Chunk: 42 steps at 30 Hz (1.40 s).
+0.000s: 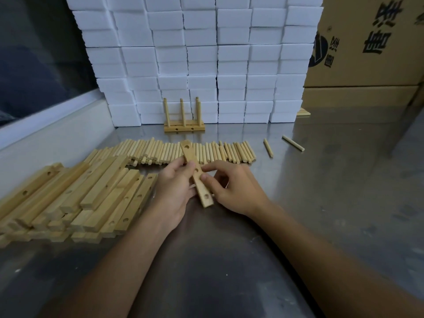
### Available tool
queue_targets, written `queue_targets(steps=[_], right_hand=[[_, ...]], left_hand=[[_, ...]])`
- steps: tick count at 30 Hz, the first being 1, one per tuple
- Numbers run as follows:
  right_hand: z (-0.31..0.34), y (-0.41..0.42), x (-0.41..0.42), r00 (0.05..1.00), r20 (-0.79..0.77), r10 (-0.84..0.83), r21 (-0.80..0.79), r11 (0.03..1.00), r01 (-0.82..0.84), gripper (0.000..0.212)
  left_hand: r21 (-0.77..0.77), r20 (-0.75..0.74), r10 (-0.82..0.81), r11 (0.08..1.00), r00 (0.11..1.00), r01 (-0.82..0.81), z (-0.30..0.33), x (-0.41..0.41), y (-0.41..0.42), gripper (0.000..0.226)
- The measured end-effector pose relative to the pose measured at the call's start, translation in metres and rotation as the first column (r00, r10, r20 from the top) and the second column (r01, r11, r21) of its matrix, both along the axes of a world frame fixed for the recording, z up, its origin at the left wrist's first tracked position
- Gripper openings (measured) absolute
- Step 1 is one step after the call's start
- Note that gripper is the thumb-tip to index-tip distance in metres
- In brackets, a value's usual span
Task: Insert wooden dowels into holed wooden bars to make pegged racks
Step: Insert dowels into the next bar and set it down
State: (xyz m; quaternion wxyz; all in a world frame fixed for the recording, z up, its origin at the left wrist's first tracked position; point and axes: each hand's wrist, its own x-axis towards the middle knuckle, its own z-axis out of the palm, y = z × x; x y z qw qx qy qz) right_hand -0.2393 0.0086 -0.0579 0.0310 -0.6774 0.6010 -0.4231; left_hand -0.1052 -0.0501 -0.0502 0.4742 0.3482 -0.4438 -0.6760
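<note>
Both bare forearms reach in over the grey metal tabletop (pixel 321 180), and the left hand (pixel 176 189) and right hand (pixel 231 189) are pinching one pale flat wooden bar with three holes (pixel 196 174) between them, no dowel in it yet. I'd say keep the holes facing up, steady it with the left, then grab from the row of short round wooden dowels (pixel 206 152) just beyond. Finished three-peg rack (pixel 184 125) stands at the far side.

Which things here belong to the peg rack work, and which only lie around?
For the job: holed wooden bar held in both hands, row of dowels, pile of holed bars, finished rack.
Lying about: white foam blocks, cardboard box.
</note>
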Motion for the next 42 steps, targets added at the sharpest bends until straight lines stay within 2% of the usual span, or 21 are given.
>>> queue_targets(steps=[1, 4, 8, 11, 13, 16, 20, 24, 29, 34, 38, 42], right_hand=[[0.0, 0.0, 0.001, 0.999, -0.026, -0.026, 0.003, 1.0, 0.026, 0.025], [0.0, 0.001, 0.001, 0.984, -0.083, -0.154, 0.035, 0.987, 0.158, 0.047], [-0.003, -0.005, -0.004, 0.951, -0.056, -0.304, 0.038, 0.951, 0.307, 0.047], [-0.005, -0.009, -0.015, 0.814, -0.065, -0.578, 0.056, 0.812, 0.581, 0.037], [-0.005, -0.012, -0.024, 0.74, -0.125, -0.661, 0.129, 0.728, 0.673, 0.035], [-0.003, -0.017, -0.029, 0.751, -0.11, -0.651, 0.315, 0.693, 0.648, 0.054], [-0.001, -0.027, -0.029, 0.714, -0.244, -0.656, 0.377, 0.614, 0.693, 0.064], [0.004, -0.037, -0.038, 0.682, -0.279, -0.677, 0.41, 0.558, 0.721, 0.059], [0.008, -0.046, -0.055, 0.645, -0.21, -0.735, 0.383, 0.545, 0.746, 0.054], [0.005, -0.046, -0.066, 0.546, 0.008, -0.838, 0.372, 0.509, 0.776, 0.02], [0.001, -0.043, -0.065, 0.586, 0.046, -0.809, 0.369, 0.559, 0.742, 0.021], [0.001, -0.043, -0.066, 0.591, 0.071, -0.804, 0.374, 0.57, 0.731, 0.017]], left_hand=[[0.001, 0.004, 0.053, 0.999, 0.999, -0.053, 0.0, 0.0, 0.0, 0.022], [0.024, 0.0, 0.141, 0.99, 0.99, -0.141, 0.0, 0.001, -0.002, 0.026], [0.038, -0.005, 0.131, 0.991, 0.991, -0.131, 0.002, 0.0, -0.002, 0.023], [0.058, -0.066, 0.059, 0.997, 0.996, -0.055, 0.003, 0.003, -0.003, 0.019], [0.06, -0.101, 0.004, 0.998, 0.995, 0.002, 0.003, 0.007, -0.004, 0.022], [0.048, -0.105, -0.047, 0.997, 0.993, 0.053, 0.002, 0.009, -0.004, 0.028], [0.046, -0.095, -0.056, 0.997, 0.994, 0.06, 0.002, 0.008, -0.004, 0.029], [0.036, -0.081, -0.076, 0.996, 0.994, 0.079, 0.001, 0.008, -0.005, 0.031], [0.025, -0.076, -0.091, 0.995, 0.993, 0.093, 0.001, 0.009, -0.007, 0.029], [0.017, -0.073, -0.093, 0.995, 0.993, 0.095, 0.0, 0.008, -0.008, 0.027], [0.011, -0.073, -0.097, 0.995, 0.993, 0.098, 0.0, 0.008, -0.007, 0.025], [0.006, -0.078, -0.099, 0.995, 0.992, 0.099, 0.0, 0.007, -0.007, 0.025]])
